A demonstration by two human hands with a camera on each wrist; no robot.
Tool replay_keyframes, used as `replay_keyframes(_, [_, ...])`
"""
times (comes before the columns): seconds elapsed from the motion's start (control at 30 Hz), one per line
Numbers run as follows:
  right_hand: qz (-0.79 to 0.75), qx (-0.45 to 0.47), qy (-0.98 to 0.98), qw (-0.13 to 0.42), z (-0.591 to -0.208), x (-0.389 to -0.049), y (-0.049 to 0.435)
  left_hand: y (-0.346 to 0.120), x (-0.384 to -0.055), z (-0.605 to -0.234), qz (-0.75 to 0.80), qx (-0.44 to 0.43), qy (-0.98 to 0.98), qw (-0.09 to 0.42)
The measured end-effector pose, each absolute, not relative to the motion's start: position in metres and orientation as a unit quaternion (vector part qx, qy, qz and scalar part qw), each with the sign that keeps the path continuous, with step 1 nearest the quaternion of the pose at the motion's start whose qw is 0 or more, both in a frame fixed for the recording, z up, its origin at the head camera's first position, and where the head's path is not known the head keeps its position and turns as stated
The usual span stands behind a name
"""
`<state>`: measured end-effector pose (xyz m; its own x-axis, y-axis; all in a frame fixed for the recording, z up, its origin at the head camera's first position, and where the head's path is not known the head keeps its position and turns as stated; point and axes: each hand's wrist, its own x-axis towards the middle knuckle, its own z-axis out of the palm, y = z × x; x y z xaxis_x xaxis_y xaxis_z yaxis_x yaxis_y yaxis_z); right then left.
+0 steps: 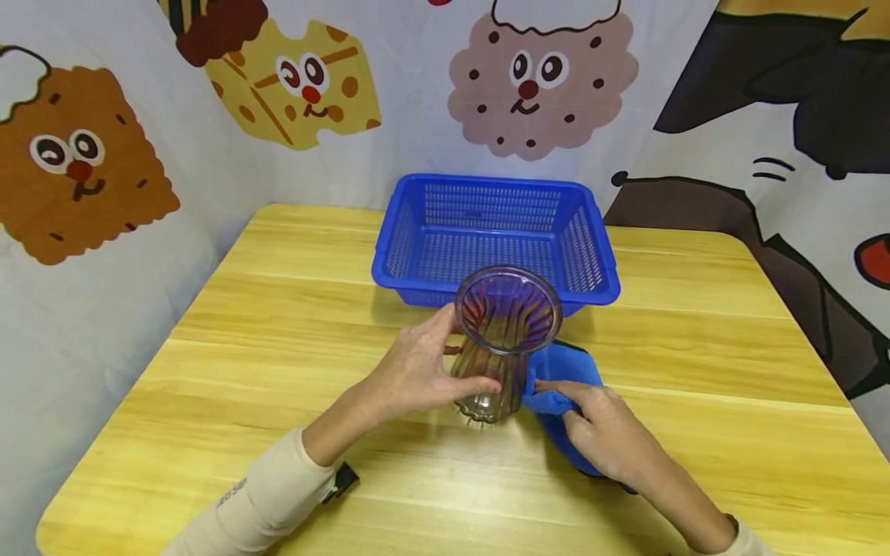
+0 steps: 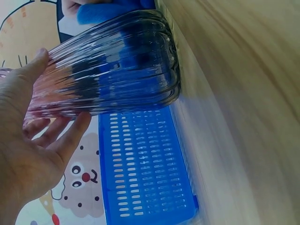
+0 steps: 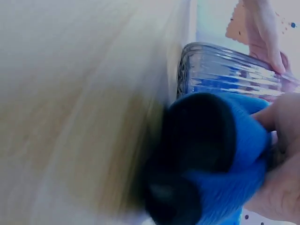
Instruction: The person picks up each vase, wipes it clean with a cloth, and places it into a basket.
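A ribbed glass vase (image 1: 490,371) with a flared, purple-tinted rim is held nearly upright over the table, its mouth tipped toward the head camera. My left hand (image 1: 416,369) grips it from the left, thumb across the front and fingers behind. In the left wrist view the vase (image 2: 117,65) spans from the hand to its scalloped base. My right hand (image 1: 603,423) pinches a blue cloth (image 1: 566,363) with a dark edge against the vase's right side. In the right wrist view the bunched cloth (image 3: 248,140) hides part of the vase (image 3: 220,68) and some fingers.
Behind the vase, a blue perforated plastic basket (image 1: 487,243) stands on the wood-grain table (image 1: 292,309). A cartoon-printed curtain (image 1: 410,93) hangs along the table's back and left side. A black strap end (image 1: 341,483) sticks out by the left sleeve.
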<state>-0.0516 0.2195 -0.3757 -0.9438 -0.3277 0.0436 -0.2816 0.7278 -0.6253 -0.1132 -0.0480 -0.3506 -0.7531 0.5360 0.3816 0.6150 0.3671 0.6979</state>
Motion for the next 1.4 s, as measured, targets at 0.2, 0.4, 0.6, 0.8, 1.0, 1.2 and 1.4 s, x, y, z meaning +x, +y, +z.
replay_keyframes(0.2, [-0.386,-0.129,0.914,-0.012,-0.37,-0.043,0.223,-0.046,-0.112,-0.35,-0.414,-0.353,-0.836,0.072])
replay_keyframes(0.4, [-0.475,-0.06,0.867,-0.135,-0.358,-0.035,0.226,-0.044,-0.111,-0.351,-0.401,-0.349,-0.842,0.088])
replay_keyframes(0.6, [-0.571,-0.074,0.781,-0.243,-0.342,-0.027,0.216,-0.043,-0.109,-0.351,-0.38,-0.344,-0.851,0.112])
replay_keyframes(0.8, [-0.646,-0.231,0.671,-0.281,-0.34,-0.03,0.204,-0.042,-0.109,-0.351,-0.366,-0.336,-0.858,0.132])
replay_keyframes(1.0, [-0.616,-0.311,0.674,-0.263,-0.347,-0.035,0.195,-0.04,-0.108,-0.352,-0.347,-0.333,-0.865,0.141])
replay_keyframes(1.2, [-0.481,-0.319,0.754,-0.314,-0.355,-0.041,0.19,-0.04,-0.109,-0.353,-0.346,-0.336,-0.864,0.144])
replay_keyframes(1.4, [-0.458,-0.322,0.77,-0.307,-0.364,-0.045,0.193,-0.046,-0.107,-0.353,-0.388,-0.327,-0.858,0.073])
